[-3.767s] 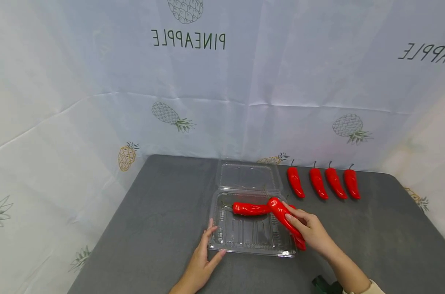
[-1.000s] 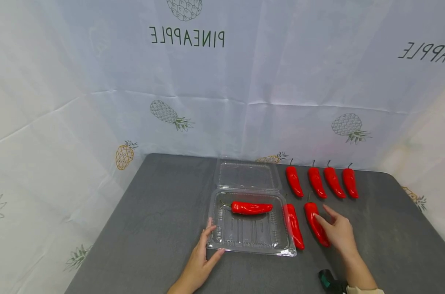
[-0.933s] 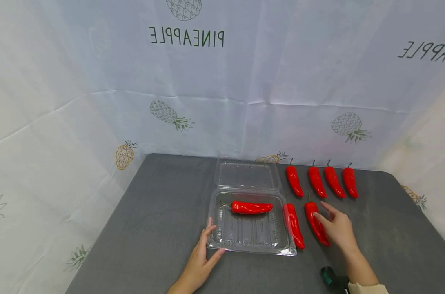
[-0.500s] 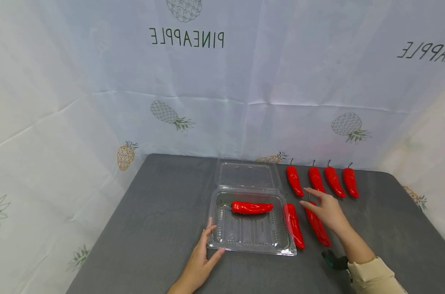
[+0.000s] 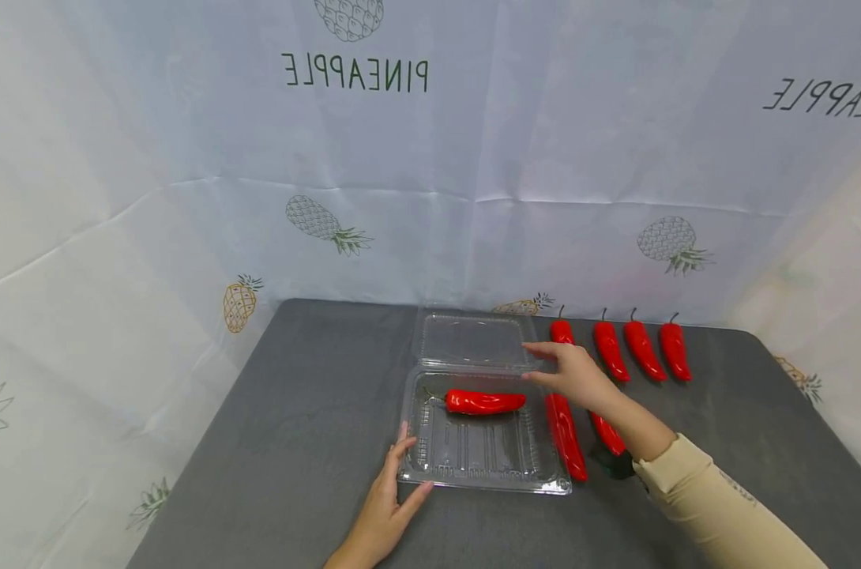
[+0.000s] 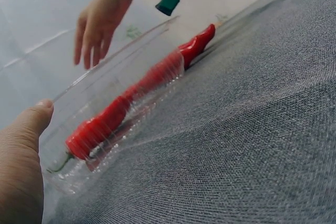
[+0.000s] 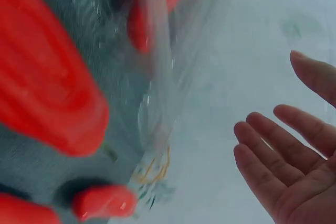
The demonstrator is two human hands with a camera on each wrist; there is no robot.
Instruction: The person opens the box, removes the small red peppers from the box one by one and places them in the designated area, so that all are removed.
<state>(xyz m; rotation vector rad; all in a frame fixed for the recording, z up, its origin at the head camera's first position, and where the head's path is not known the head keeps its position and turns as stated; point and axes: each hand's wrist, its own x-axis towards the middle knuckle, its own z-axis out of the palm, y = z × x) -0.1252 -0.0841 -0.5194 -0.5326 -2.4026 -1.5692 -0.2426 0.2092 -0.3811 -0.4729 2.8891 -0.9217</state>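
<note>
A clear plastic clamshell box (image 5: 473,484) lies with its lid (image 5: 476,340) folded back behind it. Inside lies one red chili pepper (image 5: 485,402), crosswise near the back. My left hand (image 5: 382,506) rests at the box's front left corner, fingers along the left edge and thumb at the front rim. Above the box's back right corner hovers my right hand (image 5: 580,379), palm down, fingers stretched and holding nothing; the right wrist view shows its bare palm. Under that arm, to the right of the box, lie two more chili peppers, a left one (image 5: 565,442) and a partly hidden right one (image 5: 607,434).
Along the table's back edge several red chili peppers (image 5: 641,352) stand in a row, the leftmost (image 5: 562,332) partly covered by the right hand. A white curtain with pineapple prints (image 5: 430,142) hangs behind the grey table (image 5: 317,411). A dark green wrist device (image 5: 615,465) sits under the right forearm.
Earlier, my right hand set a chili pepper down right of the box and let go. It has since moved left and back, over the box. My left hand has stayed put.
</note>
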